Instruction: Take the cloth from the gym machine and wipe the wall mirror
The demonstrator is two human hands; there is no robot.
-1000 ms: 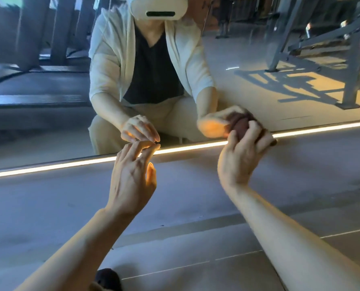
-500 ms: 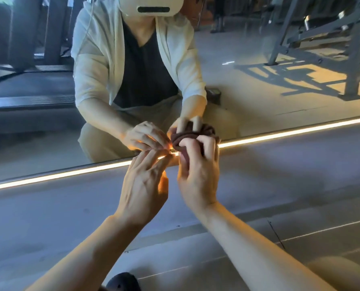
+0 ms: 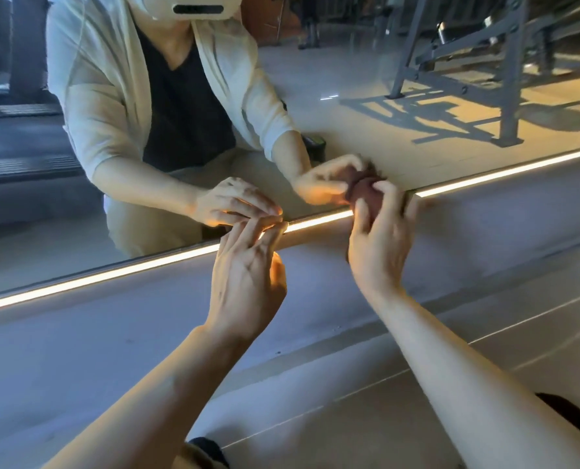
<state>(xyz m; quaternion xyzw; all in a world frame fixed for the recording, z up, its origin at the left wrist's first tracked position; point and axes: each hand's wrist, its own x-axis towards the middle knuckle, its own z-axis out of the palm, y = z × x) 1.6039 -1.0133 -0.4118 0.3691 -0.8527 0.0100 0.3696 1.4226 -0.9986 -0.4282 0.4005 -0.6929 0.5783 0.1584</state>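
Note:
The wall mirror (image 3: pixel 366 130) fills the upper part of the head view, its bottom edge marked by a lit strip (image 3: pixel 112 272). My right hand (image 3: pixel 380 245) grips a bunched dark brown cloth (image 3: pixel 366 194) and holds it against the glass just above the strip. My left hand (image 3: pixel 248 275) is raised beside it, fingers straight, with the fingertips touching the mirror's lower edge. It holds nothing. The reflection shows both hands and the cloth from the far side.
A grey ledge (image 3: pixel 79 333) runs below the mirror, and tiled floor lies under my arms. A grey gym machine frame (image 3: pixel 505 79) shows reflected at the upper right. Dark steps or a treadmill (image 3: pixel 18 147) appear reflected at the left.
My right hand swung left with the cloth until it was next to the left hand, then moved back right along the mirror's lower edge. The left hand stayed at the glass.

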